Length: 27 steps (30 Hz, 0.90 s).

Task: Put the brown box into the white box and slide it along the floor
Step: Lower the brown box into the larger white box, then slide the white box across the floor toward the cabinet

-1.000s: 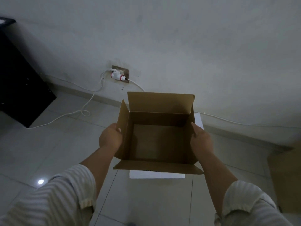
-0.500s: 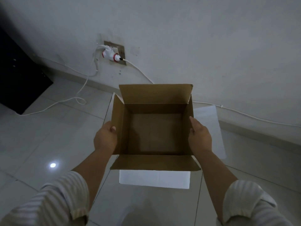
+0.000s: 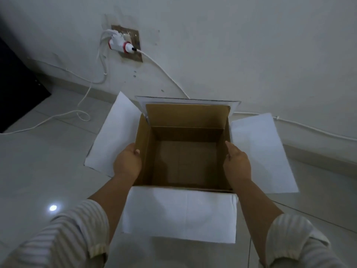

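Since the earlier frame, the brown box [image 3: 185, 151] has been lowered from above the white box [image 3: 179, 213] and is now seated between its spread flaps, and the view has been brought closer to both.

The brown box is seen open-topped at the centre, its dark inside empty, with its far flap standing upright at 12 o'clock. It is gripped from both sides. The left hand [image 3: 126, 164] is clasped on the left wall at 9 o'clock, the thumb hooked over the rim and the fingers hidden outside the wall. The right hand [image 3: 236, 164] is pressed against the right wall at 3 o'clock, the thumb pointing along the rim; its fingers are hidden behind the cardboard. The box therefore lies directly between the two hands, held at its near upper edges.

White flaps are splayed out on the floor [image 3: 48, 171] at 9, 3 and 6 o'clock, and a fourth is raised behind the brown far flap. Striped sleeves [image 3: 63, 238] are pushed up on both forearms. On the wall [image 3: 251, 45] at 11 o'clock, a white plug [image 3: 119, 44] with red rings is set in a socket, and white cables [image 3: 81, 115] trail across the floor.
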Each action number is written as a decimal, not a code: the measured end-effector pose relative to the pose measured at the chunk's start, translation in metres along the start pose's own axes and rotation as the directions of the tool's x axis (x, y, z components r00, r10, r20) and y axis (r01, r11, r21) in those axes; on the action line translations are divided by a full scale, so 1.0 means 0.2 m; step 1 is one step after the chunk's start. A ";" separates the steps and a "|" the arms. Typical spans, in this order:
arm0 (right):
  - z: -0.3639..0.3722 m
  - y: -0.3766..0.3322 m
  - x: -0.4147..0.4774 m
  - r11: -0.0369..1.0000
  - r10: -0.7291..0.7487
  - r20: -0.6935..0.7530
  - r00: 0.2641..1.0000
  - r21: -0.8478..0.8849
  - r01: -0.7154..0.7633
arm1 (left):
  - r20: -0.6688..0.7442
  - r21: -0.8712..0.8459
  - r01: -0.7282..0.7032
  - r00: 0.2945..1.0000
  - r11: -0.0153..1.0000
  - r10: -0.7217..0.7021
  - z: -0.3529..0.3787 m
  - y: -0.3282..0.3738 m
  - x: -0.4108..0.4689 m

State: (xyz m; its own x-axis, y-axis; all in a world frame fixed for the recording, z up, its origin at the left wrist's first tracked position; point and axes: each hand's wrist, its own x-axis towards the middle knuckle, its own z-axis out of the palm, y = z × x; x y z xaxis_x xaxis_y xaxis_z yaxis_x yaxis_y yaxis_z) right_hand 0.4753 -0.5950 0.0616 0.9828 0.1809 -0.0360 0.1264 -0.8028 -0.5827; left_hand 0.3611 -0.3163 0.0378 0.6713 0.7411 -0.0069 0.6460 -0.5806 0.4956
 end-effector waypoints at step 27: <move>0.51 0.33 -0.30 0.805 -0.323 0.247 0.914 -0.436 0.402 | 0.503 0.232 -0.660 0.711 0.715 0.492 0.42 -0.14 -0.28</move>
State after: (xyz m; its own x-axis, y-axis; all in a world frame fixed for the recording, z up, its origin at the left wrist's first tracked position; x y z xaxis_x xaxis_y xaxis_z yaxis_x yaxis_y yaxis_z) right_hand 0.4115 -0.6014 -0.0571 0.8240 0.5649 -0.0450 0.5558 -0.8211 -0.1301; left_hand 0.3359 -0.3709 -0.0479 0.9777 0.0713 -0.1977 0.1034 -0.9821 0.1572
